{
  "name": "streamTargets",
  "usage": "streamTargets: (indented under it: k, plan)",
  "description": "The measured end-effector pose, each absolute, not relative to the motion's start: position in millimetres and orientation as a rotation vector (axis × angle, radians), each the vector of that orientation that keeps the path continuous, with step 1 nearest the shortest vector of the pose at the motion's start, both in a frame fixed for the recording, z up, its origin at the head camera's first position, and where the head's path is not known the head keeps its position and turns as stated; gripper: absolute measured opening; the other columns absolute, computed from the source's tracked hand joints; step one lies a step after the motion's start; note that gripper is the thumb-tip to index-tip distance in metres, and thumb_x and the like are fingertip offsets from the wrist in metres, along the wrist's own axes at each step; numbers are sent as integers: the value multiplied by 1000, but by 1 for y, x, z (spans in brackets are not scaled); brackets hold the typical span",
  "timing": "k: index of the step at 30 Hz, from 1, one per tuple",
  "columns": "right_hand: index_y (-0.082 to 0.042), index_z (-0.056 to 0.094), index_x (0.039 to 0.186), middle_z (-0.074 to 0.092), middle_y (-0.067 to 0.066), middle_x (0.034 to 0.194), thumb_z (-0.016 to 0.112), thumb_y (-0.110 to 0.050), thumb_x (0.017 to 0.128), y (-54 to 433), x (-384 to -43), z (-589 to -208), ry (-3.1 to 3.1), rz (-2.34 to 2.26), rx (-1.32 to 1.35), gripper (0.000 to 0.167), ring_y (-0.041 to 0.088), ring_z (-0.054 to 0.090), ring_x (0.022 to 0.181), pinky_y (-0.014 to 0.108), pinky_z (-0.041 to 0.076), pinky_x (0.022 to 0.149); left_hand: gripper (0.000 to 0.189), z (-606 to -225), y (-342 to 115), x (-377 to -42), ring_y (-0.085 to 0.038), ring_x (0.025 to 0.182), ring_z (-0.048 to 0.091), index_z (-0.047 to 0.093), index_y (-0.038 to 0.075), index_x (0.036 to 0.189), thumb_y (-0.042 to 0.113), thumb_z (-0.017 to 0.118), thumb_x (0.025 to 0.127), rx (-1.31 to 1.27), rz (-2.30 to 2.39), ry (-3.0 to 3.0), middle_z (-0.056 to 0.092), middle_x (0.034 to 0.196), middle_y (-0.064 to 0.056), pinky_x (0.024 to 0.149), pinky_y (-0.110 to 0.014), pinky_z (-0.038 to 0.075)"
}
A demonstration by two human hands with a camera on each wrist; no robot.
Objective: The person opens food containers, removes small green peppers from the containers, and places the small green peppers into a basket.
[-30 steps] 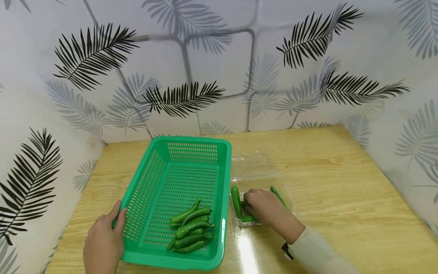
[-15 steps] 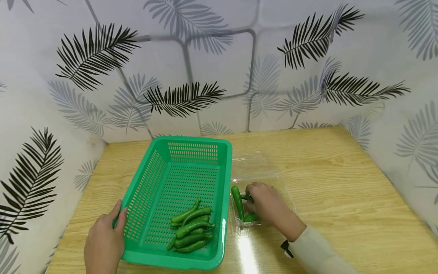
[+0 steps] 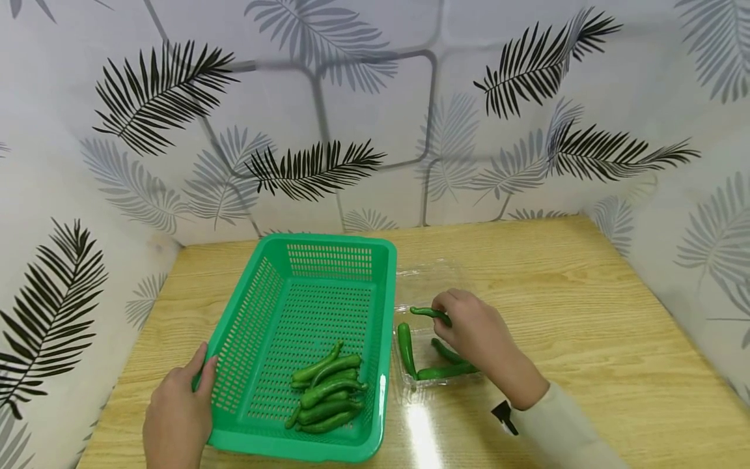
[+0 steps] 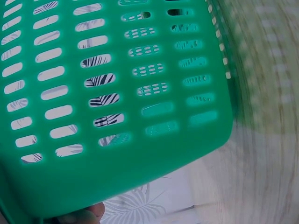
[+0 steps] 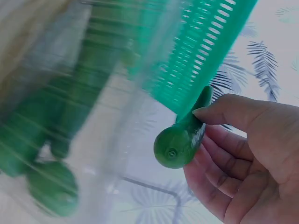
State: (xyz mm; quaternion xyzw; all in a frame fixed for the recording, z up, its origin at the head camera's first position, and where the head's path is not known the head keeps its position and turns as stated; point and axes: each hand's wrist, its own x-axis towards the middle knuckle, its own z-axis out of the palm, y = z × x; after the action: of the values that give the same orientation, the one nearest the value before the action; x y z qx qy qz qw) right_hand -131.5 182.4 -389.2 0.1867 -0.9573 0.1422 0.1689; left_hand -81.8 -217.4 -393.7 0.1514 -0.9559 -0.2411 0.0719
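While the left hand (image 3: 178,413) grips the basket (image 3: 281,445) by its left rim, thumb and fingers wrapped about the edge, the right hand (image 3: 476,331) pinches one slim green vegetable (image 3: 429,313) just right of the frame's centre. From where I stand, it pokes out of the fingertips toward the left, its long axis nearly level across the frame, dipping slightly rightward. The basket lies on that same side, its right rim between those fingertips and the pile (image 3: 331,396) at the basket's lower right. The right hand is plainly nearer that rim. Below the held piece, the clear box (image 3: 423,348) shows three more vegetables (image 3: 446,372).

The right wrist view shows the thumb on one side and curled fingers on the other, with no slack, and a blunt round end facing out. Seen from above, the hand covers that end, and I cannot tell what else lies under the palm. The box's walls and raised lid (image 3: 424,283) fade into the table (image 3: 574,293), and close up they blur. The left wrist view shows mostly basket side; most of that hand's fingers are hidden.
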Motion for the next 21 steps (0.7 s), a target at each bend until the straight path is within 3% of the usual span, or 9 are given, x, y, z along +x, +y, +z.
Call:
streamTargets:
  k: [8,17,21]
  plan:
    - [-12,66,86,60,-5,84,73,-12,77,168,-125,-369,-2654,440,612,11,9,54,73,21,45,52,50,-393,-217,-81,-21,52,47,48,16,136,47,42,97,452,-731,-2871,61,88,-17,39,-33,35]
    - [-12,67,89,62,-5,85,71,-12,79,129,-118,-353,-2507,478,879,11,7,55,75,19,45,55,49,-394,-217,-80,-22,54,50,49,15,135,45,43,97,449,-725,-2864,61,91,-18,40,-34,37]
    - [-14,67,90,62,-4,87,70,-13,81,112,-117,-351,-2472,505,996,10,8,56,77,18,45,57,50,-395,-216,-81,-21,52,44,48,16,136,46,42,97,449,-734,-2866,60,86,-16,40,-33,35]
